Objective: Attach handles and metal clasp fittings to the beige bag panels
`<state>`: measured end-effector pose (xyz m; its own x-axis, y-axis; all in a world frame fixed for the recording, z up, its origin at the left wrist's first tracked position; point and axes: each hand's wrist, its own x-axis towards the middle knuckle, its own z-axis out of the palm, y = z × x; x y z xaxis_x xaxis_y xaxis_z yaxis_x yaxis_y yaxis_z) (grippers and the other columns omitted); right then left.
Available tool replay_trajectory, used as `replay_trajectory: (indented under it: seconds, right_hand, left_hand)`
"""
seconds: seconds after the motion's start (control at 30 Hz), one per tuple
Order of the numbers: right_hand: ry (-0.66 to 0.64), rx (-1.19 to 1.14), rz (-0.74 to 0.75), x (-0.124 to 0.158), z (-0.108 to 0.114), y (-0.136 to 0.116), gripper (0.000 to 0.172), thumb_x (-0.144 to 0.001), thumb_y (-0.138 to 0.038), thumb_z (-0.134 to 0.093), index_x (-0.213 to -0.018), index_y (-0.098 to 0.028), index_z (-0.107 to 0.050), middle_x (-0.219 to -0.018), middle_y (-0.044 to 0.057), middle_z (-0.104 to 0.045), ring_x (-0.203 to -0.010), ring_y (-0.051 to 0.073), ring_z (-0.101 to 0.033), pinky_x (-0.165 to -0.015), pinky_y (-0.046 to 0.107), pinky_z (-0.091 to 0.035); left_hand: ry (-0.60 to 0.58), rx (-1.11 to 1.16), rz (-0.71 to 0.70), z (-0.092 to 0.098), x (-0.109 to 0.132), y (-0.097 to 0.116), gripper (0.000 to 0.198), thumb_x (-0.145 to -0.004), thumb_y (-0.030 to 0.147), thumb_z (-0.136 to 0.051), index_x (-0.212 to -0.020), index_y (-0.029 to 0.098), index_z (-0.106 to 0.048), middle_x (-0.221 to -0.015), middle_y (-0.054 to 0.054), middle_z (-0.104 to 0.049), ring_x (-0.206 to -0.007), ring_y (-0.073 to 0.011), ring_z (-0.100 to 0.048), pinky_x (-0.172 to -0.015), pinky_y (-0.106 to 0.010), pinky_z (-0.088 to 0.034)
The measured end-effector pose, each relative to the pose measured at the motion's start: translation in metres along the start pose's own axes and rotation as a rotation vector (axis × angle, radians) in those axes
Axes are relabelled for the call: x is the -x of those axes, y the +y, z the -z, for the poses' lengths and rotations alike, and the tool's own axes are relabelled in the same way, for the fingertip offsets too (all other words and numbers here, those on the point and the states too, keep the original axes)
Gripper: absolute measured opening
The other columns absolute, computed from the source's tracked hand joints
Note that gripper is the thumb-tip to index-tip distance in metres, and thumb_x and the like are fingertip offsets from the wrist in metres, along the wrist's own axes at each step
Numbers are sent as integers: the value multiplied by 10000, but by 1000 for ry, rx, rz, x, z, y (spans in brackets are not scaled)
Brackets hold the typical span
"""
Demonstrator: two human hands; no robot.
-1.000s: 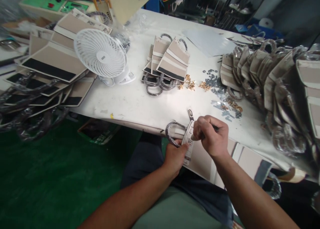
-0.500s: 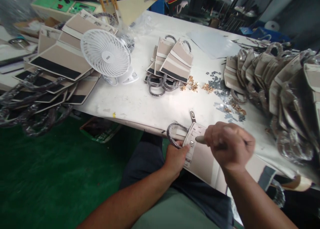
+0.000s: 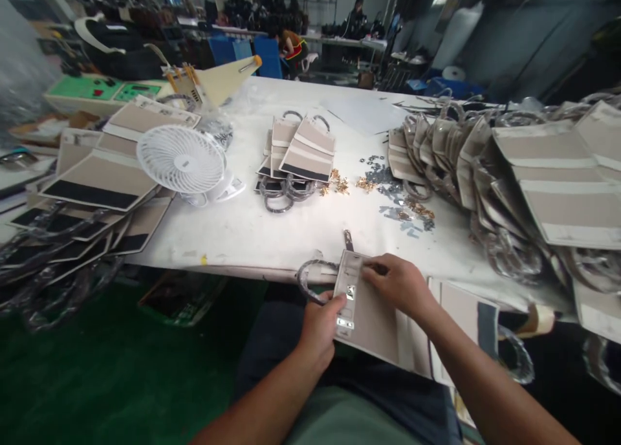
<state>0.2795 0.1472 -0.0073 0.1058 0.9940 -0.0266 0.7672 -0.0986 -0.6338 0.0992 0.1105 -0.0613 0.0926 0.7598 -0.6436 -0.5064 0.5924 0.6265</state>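
A beige handbag panel (image 3: 376, 312) lies across the table's front edge and my lap, with a dark, plastic-wrapped handle (image 3: 301, 280) at its left end. My left hand (image 3: 317, 328) grips that end, thumb on top near small shiny metal plates (image 3: 345, 323). Fingers curled together, my right hand (image 3: 395, 282) is at the panel's upper edge; whatever it pinches, if anything, is hidden. Just beyond the panel lies a short dark strap with a metal fitting (image 3: 348, 240). Another panel (image 3: 463, 312) with a dark grey band sits under my right forearm.
A white fan (image 3: 182, 160) stands at left by stacked bag panels (image 3: 101, 173). More panels are at mid-table (image 3: 308, 149) and at right (image 3: 557, 173). Gold fasteners (image 3: 341, 185) and grey metal plates (image 3: 388, 189) lie scattered. A person (image 3: 291, 44) is in the background.
My view has tilted up. My right hand has come down from above the panel to its upper edge; the pale, blunt-ended tool it held no longer shows. My left hand keeps its grip.
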Motion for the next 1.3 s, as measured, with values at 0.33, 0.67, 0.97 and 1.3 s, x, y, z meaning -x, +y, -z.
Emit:
replay_trajectory:
  seconds: [0.33,0.67,0.97,1.3]
  right_hand:
    - [20,324,55,-5,-22,-5,267,-1039,-420,-557,-1057,-343,-811,-1126,-22,-771,-842,200,-727,-658,308,-420]
    - [103,386,69,9,-37,-2,286,-1081,-349,-493,-1076,-278,-770,-1083,50,-743,-861,193,-706,-634,298,-355]
    - [135,355,109,4,-49,2,154,-982,-197,-596,-953,-256,-735,-974,31,-723,-809,181,-692,-665,293,-376]
    - [71,345,102,-7,-55,-7,203,-853,-92,-664,-971,-245,-725,-968,35,-745,-806,219,-713,-648,320,-423]
  left_hand:
    - [256,-815,-916,39,16,32,661,-917,392,-687,-1506,169,-488,-1527,-200,-562,-1401,-338,-559,-1158,-521,-466]
    - [-292,-1890,-1171,2,-25,73,622,-989,374,-626,-1557,157,-498,-1589,-147,-547,-1461,-309,-511,-1268,-554,-321]
    - [-286,-1975,-1445,14,-42,84,656,-950,357,-651,-1573,216,-503,-1689,-117,-415,-1360,-300,-577,-1090,-472,-454]
    - [-406,-2024,-1775,21,-82,97,589,-928,421,-654,-1476,205,-629,-1601,-61,-543,-1260,-296,-595,-985,-428,-440]
